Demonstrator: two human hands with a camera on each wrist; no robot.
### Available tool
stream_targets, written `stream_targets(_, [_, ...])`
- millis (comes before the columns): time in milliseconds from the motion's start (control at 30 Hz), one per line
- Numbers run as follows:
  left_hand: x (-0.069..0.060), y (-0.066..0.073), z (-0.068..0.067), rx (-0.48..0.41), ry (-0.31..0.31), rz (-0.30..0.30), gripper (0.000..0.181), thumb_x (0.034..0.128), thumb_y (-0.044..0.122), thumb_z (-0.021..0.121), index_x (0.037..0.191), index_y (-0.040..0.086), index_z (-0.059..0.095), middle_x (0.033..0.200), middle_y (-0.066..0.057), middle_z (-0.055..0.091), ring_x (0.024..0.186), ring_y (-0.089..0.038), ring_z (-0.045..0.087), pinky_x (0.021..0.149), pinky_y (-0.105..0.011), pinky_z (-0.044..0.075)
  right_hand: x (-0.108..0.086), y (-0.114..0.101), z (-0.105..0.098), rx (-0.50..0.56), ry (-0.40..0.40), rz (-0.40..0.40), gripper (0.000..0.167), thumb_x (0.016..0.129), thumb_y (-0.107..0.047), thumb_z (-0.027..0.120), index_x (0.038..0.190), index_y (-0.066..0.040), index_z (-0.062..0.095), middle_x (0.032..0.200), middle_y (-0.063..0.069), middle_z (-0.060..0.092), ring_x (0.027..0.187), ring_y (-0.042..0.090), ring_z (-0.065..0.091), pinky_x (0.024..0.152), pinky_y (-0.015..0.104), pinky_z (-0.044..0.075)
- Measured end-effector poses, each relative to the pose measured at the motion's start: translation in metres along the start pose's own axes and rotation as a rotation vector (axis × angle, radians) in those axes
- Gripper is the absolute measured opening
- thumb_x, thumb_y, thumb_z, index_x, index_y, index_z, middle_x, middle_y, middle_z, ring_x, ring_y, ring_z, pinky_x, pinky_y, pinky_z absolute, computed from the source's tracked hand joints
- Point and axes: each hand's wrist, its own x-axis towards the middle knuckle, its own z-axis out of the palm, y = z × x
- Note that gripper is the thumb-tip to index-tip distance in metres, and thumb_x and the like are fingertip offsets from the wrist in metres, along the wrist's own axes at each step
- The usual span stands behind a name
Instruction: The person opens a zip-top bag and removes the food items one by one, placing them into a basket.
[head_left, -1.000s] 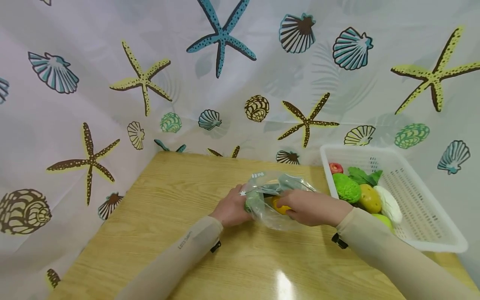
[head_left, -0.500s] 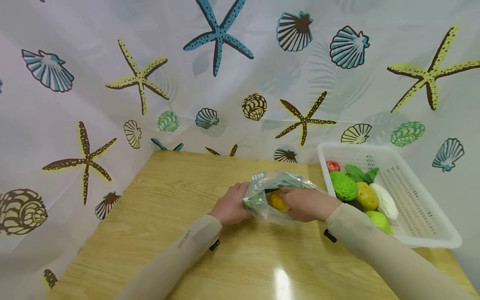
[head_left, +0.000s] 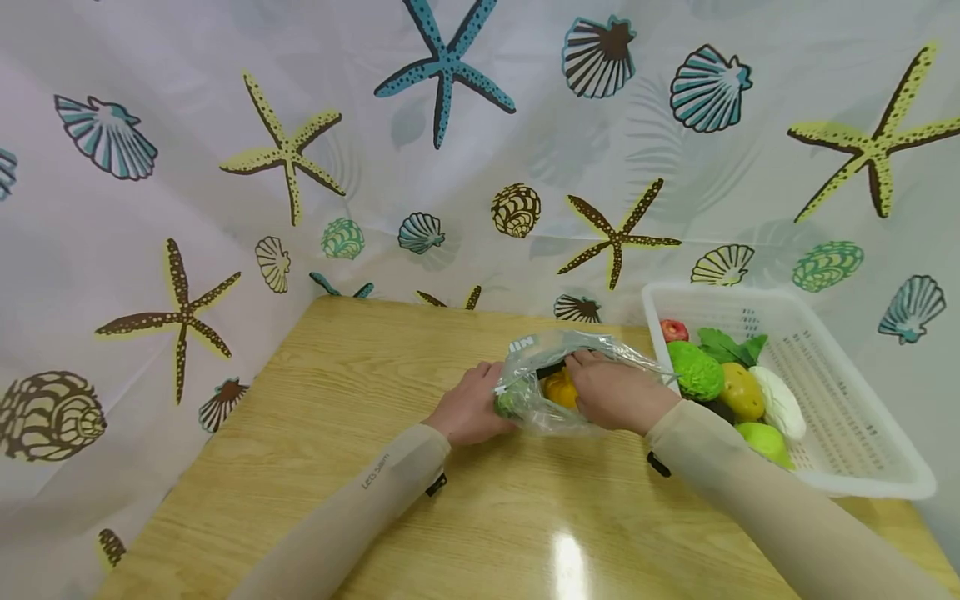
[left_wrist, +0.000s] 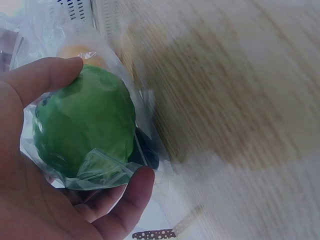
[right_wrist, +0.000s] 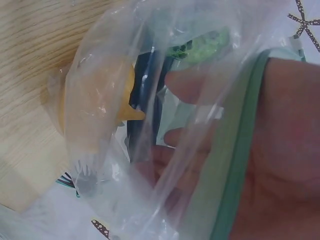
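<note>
A clear plastic zip bag (head_left: 555,425) with a green-edged mouth lies between my hands on the wooden table. My left hand (head_left: 471,406) grips its left end around a round, leafy green vegetable (left_wrist: 85,120) inside, thumb on one side and fingers on the other. Through the open mouth reaches my right hand (head_left: 618,390), its fingers (right_wrist: 187,85) fairly straight and apart from the orange pumpkin (head_left: 560,390) in the bag. Beside the pumpkin is a long dark item (right_wrist: 144,95), its kind unclear. Another bumpy green piece (right_wrist: 202,47) shows deeper in the bag.
A white plastic basket (head_left: 862,417) stands to the right, holding a red apple-like fruit (head_left: 674,331), a bumpy green vegetable (head_left: 696,371), a yellow potato-like piece (head_left: 741,392), a white piece (head_left: 780,403) and green leaves (head_left: 731,344). A seashell-patterned curtain (head_left: 450,192) hangs behind the table.
The right hand, which held the pumpkin at the bag's mouth, has pushed it inside and let go, its fingers now straighter. The left hand keeps its hold on the bag.
</note>
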Motion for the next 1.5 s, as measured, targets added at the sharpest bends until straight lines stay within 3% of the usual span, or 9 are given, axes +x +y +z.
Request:
stream_targets(200, [0.009, 0.003, -0.001, 0.005, 0.004, 0.019, 0.088, 0.083, 0.05, 0.075, 0.154, 0.02, 0.033, 0.144, -0.005, 0.047, 0.13, -0.024, 0.047, 0.097, -0.052, 0.051, -0.001, 0.006, -0.002, -0.031, 0.031, 0.001, 0.053, 0.099, -0.015, 0.057, 0.141, 0.016, 0.045, 0.146, 0.032, 0.048, 0.135, 0.044, 0.048, 0.111, 0.051, 0.042])
stream_targets(400, [0.007, 0.002, 0.0, -0.004, 0.001, 0.025, 0.09, 0.0821, 0.048, 0.077, 0.154, 0.016, 0.034, 0.146, -0.009, 0.046, 0.132, -0.026, 0.046, 0.102, -0.051, 0.048, 0.003, 0.005, 0.0, -0.073, -0.021, -0.013, 0.05, 0.1, -0.011, 0.051, 0.142, 0.015, 0.045, 0.148, 0.029, 0.047, 0.136, 0.043, 0.048, 0.111, 0.049, 0.043])
stream_targets(567, [0.005, -0.001, 0.001, -0.016, 0.017, 0.034, 0.09, 0.081, 0.047, 0.078, 0.153, 0.014, 0.035, 0.144, -0.011, 0.048, 0.13, -0.028, 0.047, 0.102, -0.053, 0.049, 0.008, 0.007, 0.004, -0.135, 0.002, -0.033, 0.048, 0.098, -0.009, 0.051, 0.142, 0.012, 0.047, 0.14, 0.025, 0.056, 0.12, 0.036, 0.061, 0.1, 0.044, 0.052])
stream_targets(633, [0.005, -0.002, 0.002, -0.014, 0.021, 0.039, 0.091, 0.0801, 0.047, 0.078, 0.153, 0.012, 0.036, 0.143, -0.012, 0.048, 0.129, -0.028, 0.047, 0.101, -0.052, 0.049, 0.01, 0.009, 0.006, -0.135, 0.04, -0.033, 0.048, 0.097, -0.01, 0.054, 0.14, 0.012, 0.048, 0.134, 0.024, 0.06, 0.112, 0.034, 0.064, 0.094, 0.042, 0.055])
stream_targets(833, [0.009, 0.0, 0.002, -0.014, 0.022, 0.039, 0.092, 0.0794, 0.046, 0.08, 0.152, 0.01, 0.037, 0.141, -0.012, 0.05, 0.126, -0.027, 0.049, 0.101, -0.051, 0.049, 0.018, 0.015, 0.009, -0.034, 0.071, 0.051, 0.046, 0.098, -0.009, 0.054, 0.141, 0.006, 0.05, 0.136, 0.02, 0.058, 0.121, 0.034, 0.06, 0.096, 0.043, 0.054])
stream_targets(1000, [0.012, 0.002, 0.001, -0.025, 0.027, 0.018, 0.096, 0.0777, 0.045, 0.081, 0.154, 0.01, 0.035, 0.137, -0.011, 0.051, 0.124, -0.027, 0.05, 0.097, -0.052, 0.051, 0.025, 0.019, 0.008, -0.091, 0.151, 0.033, 0.03, 0.096, -0.007, 0.056, 0.124, 0.005, 0.059, 0.112, 0.017, 0.062, 0.096, 0.028, 0.063, 0.076, 0.038, 0.058])
stream_targets(1200, [0.012, 0.001, 0.0, -0.031, 0.035, 0.016, 0.098, 0.0772, 0.044, 0.083, 0.154, 0.008, 0.034, 0.14, -0.012, 0.05, 0.126, -0.027, 0.049, 0.099, -0.053, 0.05, 0.031, 0.018, 0.01, -0.189, 0.216, -0.004, 0.01, 0.093, -0.003, 0.056, 0.1, 0.003, 0.06, 0.086, 0.012, 0.059, 0.071, 0.024, 0.057, 0.061, 0.036, 0.056])
stream_targets(1333, [0.011, 0.001, 0.0, -0.034, 0.041, 0.022, 0.096, 0.0764, 0.043, 0.084, 0.152, 0.007, 0.037, 0.14, -0.013, 0.05, 0.127, -0.029, 0.049, 0.099, -0.054, 0.05, 0.032, 0.016, 0.009, -0.208, 0.217, 0.009, 0.007, 0.091, -0.004, 0.058, 0.095, 0.001, 0.06, 0.083, 0.012, 0.058, 0.065, 0.023, 0.056, 0.051, 0.035, 0.053])
stream_targets(1500, [0.012, 0.0, 0.002, -0.019, 0.059, 0.034, 0.094, 0.0754, 0.043, 0.084, 0.15, 0.007, 0.039, 0.138, -0.013, 0.05, 0.126, -0.029, 0.049, 0.095, -0.053, 0.051, 0.031, 0.016, 0.008, -0.116, 0.228, 0.05, 0.005, 0.092, -0.004, 0.062, 0.097, -0.003, 0.06, 0.083, 0.01, 0.058, 0.063, 0.021, 0.055, 0.048, 0.034, 0.05])
